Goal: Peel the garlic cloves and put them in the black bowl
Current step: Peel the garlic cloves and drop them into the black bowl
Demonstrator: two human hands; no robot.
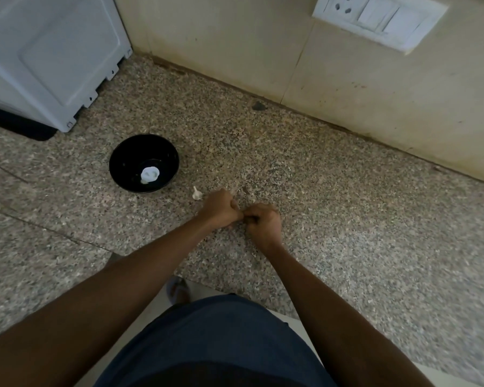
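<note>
Head view: both hands, left hand (220,208) and right hand (263,222), curl together over the speckled granite surface (347,205); what they pinch cannot be told. A small white garlic piece (196,193) lies just left of them, near the round black bowl (129,155) holding white garlic (149,174).

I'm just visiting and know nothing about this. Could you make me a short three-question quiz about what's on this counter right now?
1. True or false: the black bowl already holds something white.
2. The small garlic piece on the counter lies: A) inside the bowl, B) between the bowl and the left hand, C) against the wall.
3. Fill in: the left hand and right hand meet with fingers ____.

Key: 1 true; 2 B; 3 curled. Whatever they pinch between them is hidden, so each hand's grip cannot be confirmed.
</note>
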